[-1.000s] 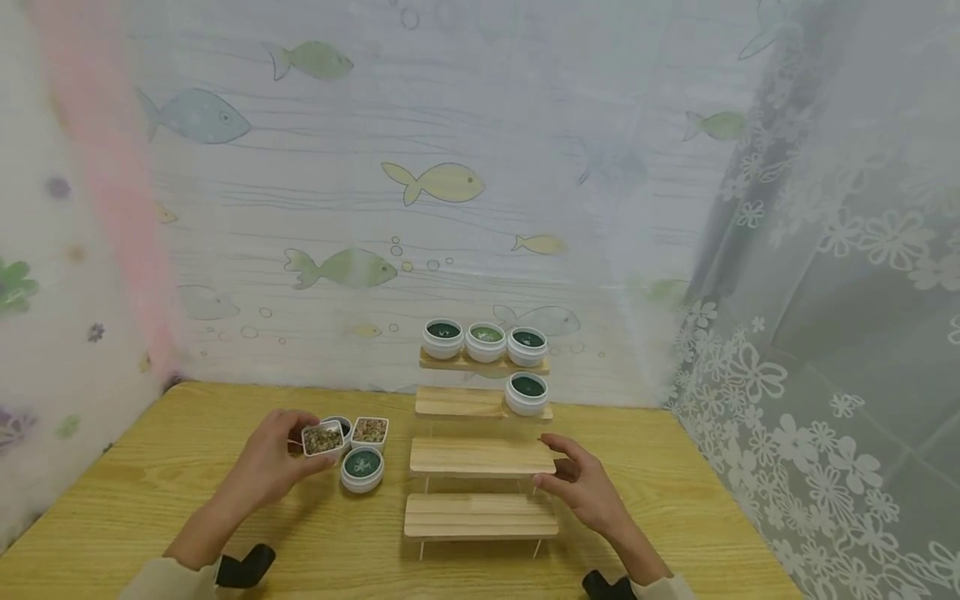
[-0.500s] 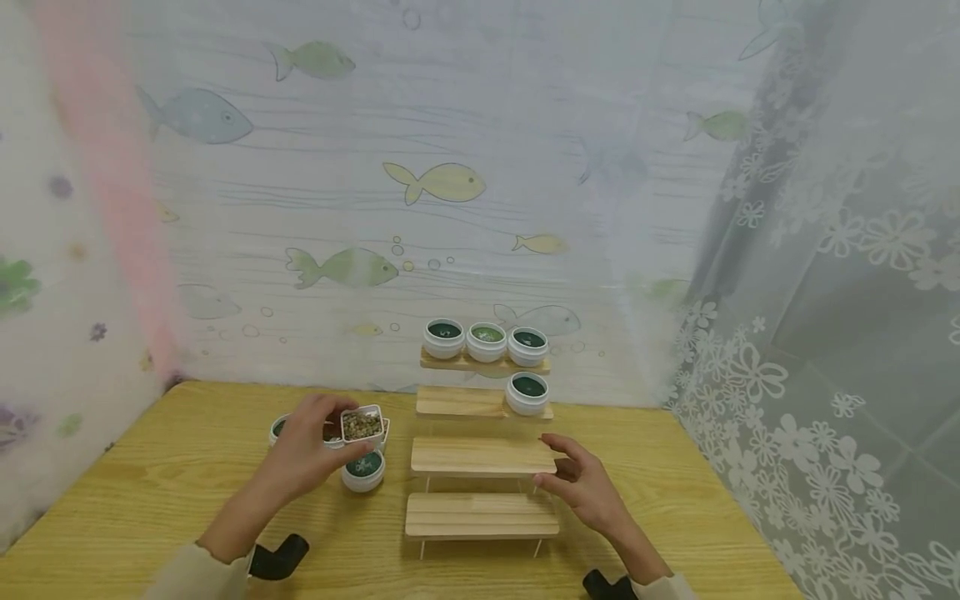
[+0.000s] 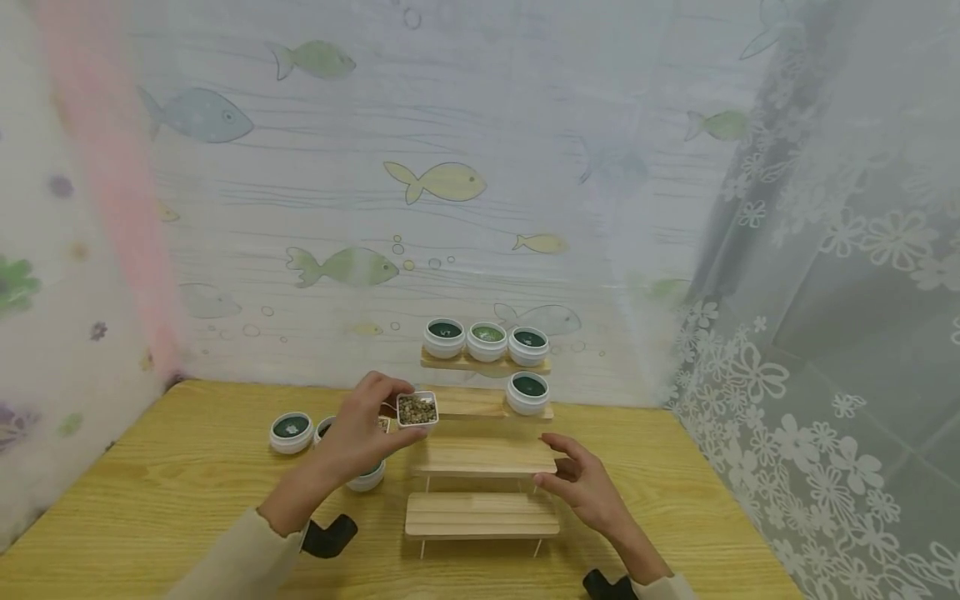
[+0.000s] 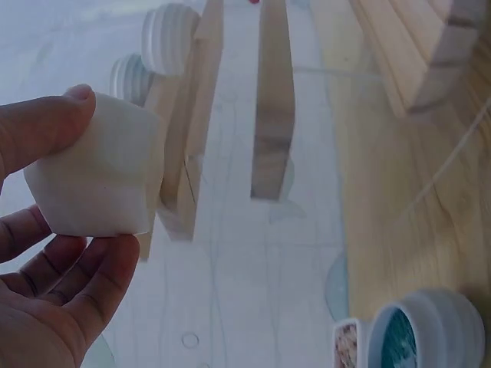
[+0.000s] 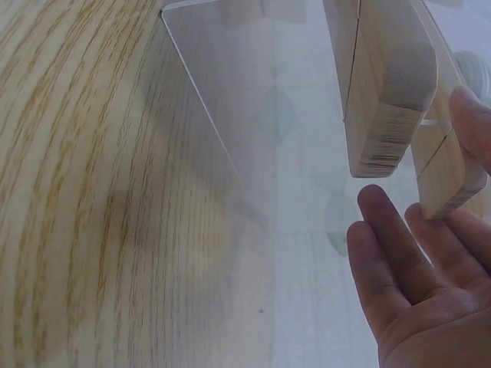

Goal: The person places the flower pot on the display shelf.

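Note:
A small square white pot (image 3: 417,412) filled with brownish-green grains is pinched between the thumb and fingers of my left hand (image 3: 363,429). In the head view it overlaps the left end of the second board (image 3: 468,402) of a tiered wooden stand. The left wrist view shows the white pot's faceted side (image 4: 100,172), with the thumb above and fingertips beneath. My right hand (image 3: 588,487) grips the right end of the third board (image 3: 480,456). In the right wrist view, thumb and fingers lie on opposite sides of that board end (image 5: 449,180).
Several round white pots with green contents, such as the middle one (image 3: 487,342), stand on the top tier, and one pot (image 3: 527,393) on the second. Left of the stand are another round pot (image 3: 291,433) and more pots partly behind my left hand. The lowest board (image 3: 482,515) is bare.
My left hand has carried the square pot rightward and slightly up, from among the table pots to the stand's left side, uncovering a round pot at left. The right hand stays put.

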Tool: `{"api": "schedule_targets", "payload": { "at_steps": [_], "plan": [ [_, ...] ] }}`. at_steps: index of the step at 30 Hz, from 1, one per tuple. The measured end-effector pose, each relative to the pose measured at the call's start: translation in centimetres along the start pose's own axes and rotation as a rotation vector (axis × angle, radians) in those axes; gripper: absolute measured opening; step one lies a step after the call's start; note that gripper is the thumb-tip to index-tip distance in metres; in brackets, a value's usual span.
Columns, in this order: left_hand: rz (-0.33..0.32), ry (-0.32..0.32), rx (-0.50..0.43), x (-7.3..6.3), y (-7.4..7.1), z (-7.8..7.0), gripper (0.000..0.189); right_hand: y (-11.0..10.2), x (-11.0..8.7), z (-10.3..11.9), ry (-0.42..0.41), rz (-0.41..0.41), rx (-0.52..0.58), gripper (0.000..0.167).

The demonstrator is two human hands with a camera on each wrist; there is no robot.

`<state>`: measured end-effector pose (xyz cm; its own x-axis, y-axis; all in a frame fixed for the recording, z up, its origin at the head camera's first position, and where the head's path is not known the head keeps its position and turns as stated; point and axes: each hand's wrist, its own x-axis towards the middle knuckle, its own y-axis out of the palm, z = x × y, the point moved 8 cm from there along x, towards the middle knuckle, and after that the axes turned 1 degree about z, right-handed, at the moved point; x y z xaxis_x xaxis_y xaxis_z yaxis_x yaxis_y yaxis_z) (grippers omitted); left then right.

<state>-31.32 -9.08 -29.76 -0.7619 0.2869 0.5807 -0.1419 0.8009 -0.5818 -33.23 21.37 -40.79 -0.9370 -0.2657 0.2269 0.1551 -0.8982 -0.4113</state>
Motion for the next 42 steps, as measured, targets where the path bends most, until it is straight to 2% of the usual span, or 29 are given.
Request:
{"api": "schedule_targets", "payload": {
  "at_steps": [8, 19, 28, 42],
  "plan": [
    [0.0, 0.038, -0.018, 2.1, 1.9, -1.8, 0.052, 0.0, 0.0, 0.0, 0.004, 0.006, 0.012, 0.061],
    [-0.031, 0.055, -0.06, 5.1, 4.9, -2.7, 0.051, 0.2, -0.1, 0.3, -0.033, 0.016, 0.047, 0.062],
    [-0.057, 0.013, -0.074, 6.0, 6.5, -2.5, 0.053, 0.2, 0.1, -0.1, -0.006, 0.018, 0.051, 0.061],
    [-0.088, -0.014, -0.08, 6.5, 7.7, -2.1, 0.053, 0.1, 0.1, -0.1, -0.024, 0.016, 0.043, 0.061]
  ]
}}
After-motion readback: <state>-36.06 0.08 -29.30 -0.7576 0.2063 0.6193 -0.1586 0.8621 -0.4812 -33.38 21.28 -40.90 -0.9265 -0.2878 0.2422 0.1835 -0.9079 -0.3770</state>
